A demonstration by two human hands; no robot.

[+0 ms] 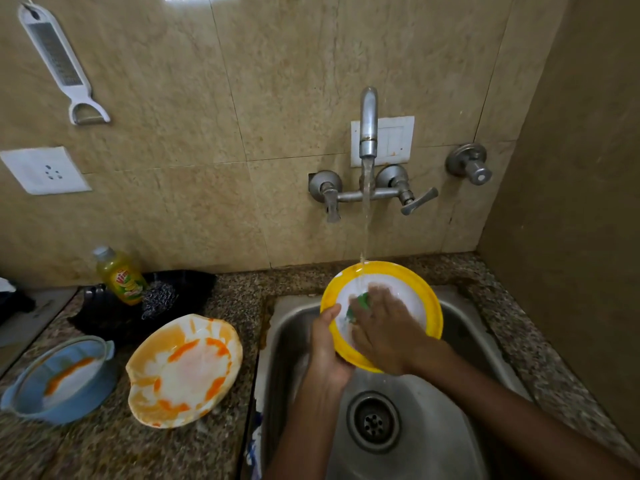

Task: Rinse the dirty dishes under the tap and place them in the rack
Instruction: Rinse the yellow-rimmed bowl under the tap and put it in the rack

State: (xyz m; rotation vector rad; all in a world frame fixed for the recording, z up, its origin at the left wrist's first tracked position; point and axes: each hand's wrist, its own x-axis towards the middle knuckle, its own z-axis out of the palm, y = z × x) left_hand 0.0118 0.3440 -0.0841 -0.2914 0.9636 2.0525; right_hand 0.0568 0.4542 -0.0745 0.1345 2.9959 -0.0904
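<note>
Over the sink [467, 327], under the tap [368, 123] stream: yellow-rimmed plate [429, 299] tilted, left hand [327, 351] grip clamped on its edge, right hand [384, 327] fingers flat, pressing green sponge [360, 301] against it.

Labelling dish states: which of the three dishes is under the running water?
The yellow-rimmed plate, held over the sink. The orange-stained plate and blue bowl sit on the counter, away from the stream.
</note>
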